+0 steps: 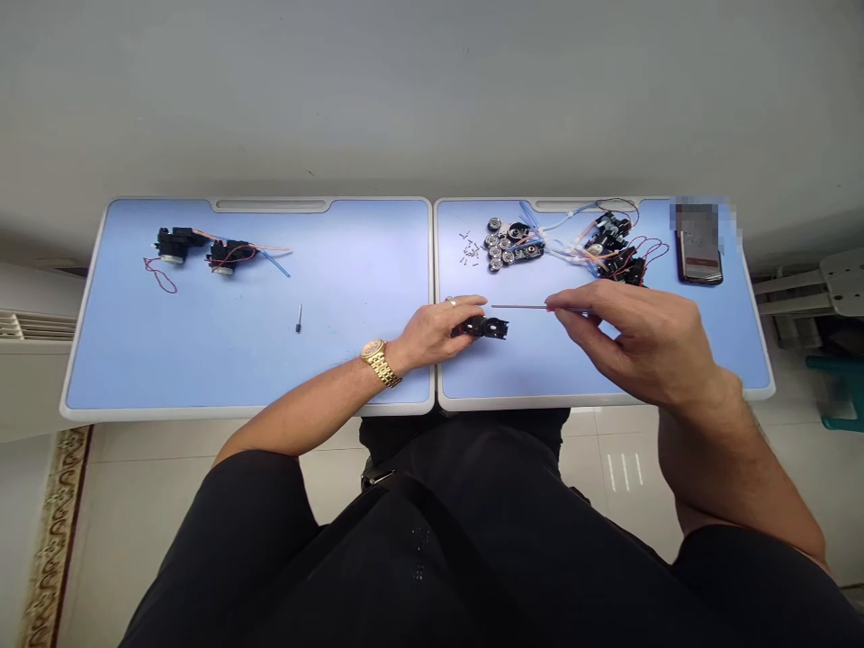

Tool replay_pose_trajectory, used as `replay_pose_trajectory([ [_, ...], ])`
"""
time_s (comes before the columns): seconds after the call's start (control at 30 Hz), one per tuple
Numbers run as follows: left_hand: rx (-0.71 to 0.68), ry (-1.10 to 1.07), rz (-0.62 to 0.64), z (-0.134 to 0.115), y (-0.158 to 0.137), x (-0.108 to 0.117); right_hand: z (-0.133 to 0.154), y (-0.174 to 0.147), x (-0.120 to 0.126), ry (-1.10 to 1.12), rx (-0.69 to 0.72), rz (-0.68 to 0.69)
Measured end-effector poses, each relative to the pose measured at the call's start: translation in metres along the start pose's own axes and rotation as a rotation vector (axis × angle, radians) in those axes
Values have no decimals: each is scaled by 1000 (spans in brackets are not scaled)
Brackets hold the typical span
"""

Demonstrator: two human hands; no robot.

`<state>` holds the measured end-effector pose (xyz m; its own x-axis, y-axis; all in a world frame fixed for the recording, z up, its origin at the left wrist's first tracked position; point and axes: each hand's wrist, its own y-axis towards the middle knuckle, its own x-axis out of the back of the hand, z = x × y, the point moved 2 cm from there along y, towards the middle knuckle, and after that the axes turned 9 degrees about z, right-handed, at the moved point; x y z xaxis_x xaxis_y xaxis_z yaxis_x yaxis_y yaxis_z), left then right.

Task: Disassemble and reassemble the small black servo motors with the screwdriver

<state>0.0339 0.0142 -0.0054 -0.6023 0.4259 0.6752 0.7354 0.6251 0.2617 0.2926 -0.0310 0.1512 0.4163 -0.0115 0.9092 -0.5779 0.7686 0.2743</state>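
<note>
My left hand (437, 333), with a ring and a gold watch on its wrist, is closed round a small black plastic part (496, 328) on the right-hand table. Pinched between thumb and fingers of my right hand (641, 337) is a screwdriver (518, 307). Its thin metal shaft points left, just beyond the black part and apart from it; my fingers cover most of its handle. Tiny screws (471, 252) lie scattered behind my left hand. Beside them sit several round silver-and-black pieces (498, 243).
Black wired assemblies (611, 247) with blue and orange leads lie at the back right, near a phone (700, 247). On the left table (270, 378) are two similar assemblies (226, 255) and a small dark-ended rod (299, 319). A seam (433, 270) divides the tables; a wall stands behind.
</note>
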Motion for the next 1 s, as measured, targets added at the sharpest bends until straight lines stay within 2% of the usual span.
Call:
replay_pose_trajectory([
  [0.2, 13, 12, -24, 1, 0, -1, -12, -7, -20, 99, -134, -29],
  [0.4, 48, -50, -95, 6, 2, 0, -23, -38, -50, 246, -336, -172],
  [0.6, 221, -212, -142, 10, 8, 8, -26, -74, -78, 423, -584, -279],
  [0.83, 378, -439, -152, 13, 9, 13, -21, -91, -104, 526, -682, -277],
  [1.0, 453, -604, -110, 15, 9, 17, -23, -95, -122, 649, -765, -352],
])
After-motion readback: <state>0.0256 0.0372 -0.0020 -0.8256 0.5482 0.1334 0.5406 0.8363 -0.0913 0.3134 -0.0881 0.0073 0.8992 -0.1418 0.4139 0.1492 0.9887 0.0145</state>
